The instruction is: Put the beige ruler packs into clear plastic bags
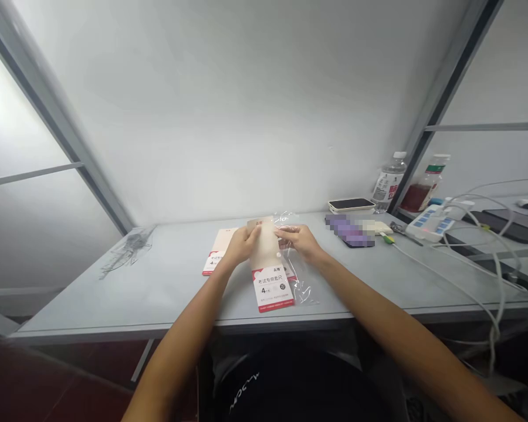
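My left hand (242, 246) grips the top of a cream and red card-backed exam ruler set (273, 287) with Chinese print, held upright over the grey table (158, 293). My right hand (297, 241) pinches a clear plastic bag (300, 287) against the card's upper right side. The bag hangs behind and beside the card, and its lower edge rests on the table. A second ruler set package (214, 262) lies flat just left of my left hand, partly hidden by it.
A crumpled clear wrapper (127, 251) lies at the table's left. To the right are a phone (351, 204), a pixelated object (349, 230), several bottles (389, 179), a power strip (431, 220) and white cables (479, 281). A white wall stands behind the table.
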`<state>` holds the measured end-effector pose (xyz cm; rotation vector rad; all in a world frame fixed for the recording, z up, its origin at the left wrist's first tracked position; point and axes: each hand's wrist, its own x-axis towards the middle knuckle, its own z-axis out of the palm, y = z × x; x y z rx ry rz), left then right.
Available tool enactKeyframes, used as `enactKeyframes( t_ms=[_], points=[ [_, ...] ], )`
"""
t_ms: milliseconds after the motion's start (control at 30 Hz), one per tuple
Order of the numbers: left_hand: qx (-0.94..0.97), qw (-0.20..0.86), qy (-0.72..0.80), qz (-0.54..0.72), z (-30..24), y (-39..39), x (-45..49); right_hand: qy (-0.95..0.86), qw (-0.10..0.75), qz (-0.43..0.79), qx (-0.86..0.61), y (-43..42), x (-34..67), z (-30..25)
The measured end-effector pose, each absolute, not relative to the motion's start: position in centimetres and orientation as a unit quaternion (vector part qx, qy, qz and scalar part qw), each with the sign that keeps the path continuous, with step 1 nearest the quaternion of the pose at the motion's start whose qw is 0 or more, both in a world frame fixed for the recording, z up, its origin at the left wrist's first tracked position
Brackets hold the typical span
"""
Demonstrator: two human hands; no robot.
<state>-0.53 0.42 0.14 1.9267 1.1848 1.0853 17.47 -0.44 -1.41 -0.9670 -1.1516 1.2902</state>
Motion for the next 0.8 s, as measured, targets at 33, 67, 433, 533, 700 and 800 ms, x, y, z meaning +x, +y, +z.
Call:
enactKeyframes(
  t_ms=[33, 67, 433, 533, 700, 800],
  points=[
    [0.73, 0.309, 0.449, 0.412, 0.19, 0.36, -0.5, -0.487, 0.547, 0.543, -0.41, -0.42, 17.47, -1.43],
    [0.727, 0.311, 0.451, 0.414, 0.25, 0.28, -0.47, -0.487, 0.547, 0.544, -0.409, -0.41, 17.47, -1.46],
    [0.611, 0.498, 0.38, 0.484, -0.07, -0.01, 0.31, -0.504, 0.562, 0.53, -0.387, -0.32, 16.94, -1.72],
    [0.586, 0.479, 0.396, 0.52, -0.37, 0.24, 0.35, -0.509, 0.556, 0.534, -0.383, -0.53, 16.83, -1.38],
    [0.549, 0.477, 0.423, 0.54, -0.42, 0.41, 0.15, -0.523, 0.532, 0.538, -0.394, -0.47, 17.2, -1.25],
    [0.553, 0.489, 0.411, 0.535, -0.34, 0.36, 0.02, -0.529, 0.524, 0.543, -0.387, -0.39, 17.33, -1.38]
  ],
)
